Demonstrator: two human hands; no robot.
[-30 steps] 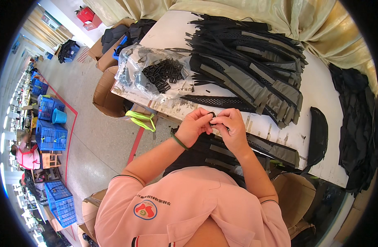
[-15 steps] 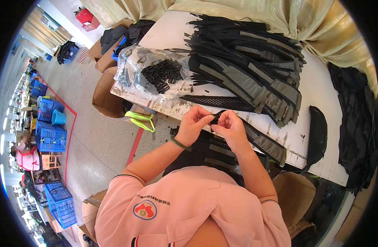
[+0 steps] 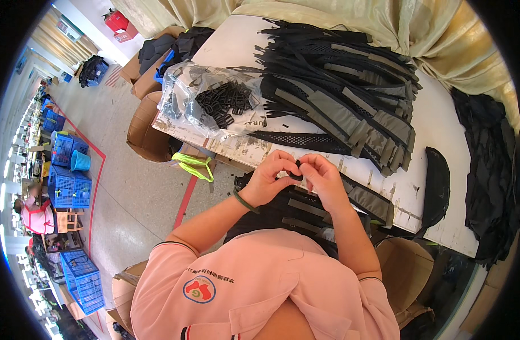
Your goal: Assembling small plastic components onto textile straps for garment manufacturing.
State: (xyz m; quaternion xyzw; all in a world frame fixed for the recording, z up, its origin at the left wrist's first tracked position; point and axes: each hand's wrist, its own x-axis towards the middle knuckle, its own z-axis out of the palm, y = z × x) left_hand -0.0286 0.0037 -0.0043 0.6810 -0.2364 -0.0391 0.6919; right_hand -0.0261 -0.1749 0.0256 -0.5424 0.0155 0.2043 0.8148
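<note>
Fingertips nearly meet in front of the table's near edge, around a small black buckle (image 3: 295, 174) that is largely covered by them. My left hand (image 3: 269, 179) is closed on this buckle, thumb below and fingers above. Pinched in my right hand (image 3: 325, 179) is the end of a black strap at the buckle; whether it runs through the buckle I cannot tell. A black strap with a grey panel (image 3: 368, 203) lies along the table edge to the right of my right hand. Beyond my hands lies a single mesh strap (image 3: 296, 139).
On the white table (image 3: 226, 48), a clear plastic bag (image 3: 177, 85) holds many black buckles (image 3: 228, 102). A large pile of black straps (image 3: 345, 85) covers its middle. A black curved pouch (image 3: 435, 187) lies right. Cardboard boxes (image 3: 146, 127) and blue crates (image 3: 70, 187) stand left.
Both hands have shifted slightly, with the left fingers curling more and the right fingers turning around the small black piece. It stays between them.
</note>
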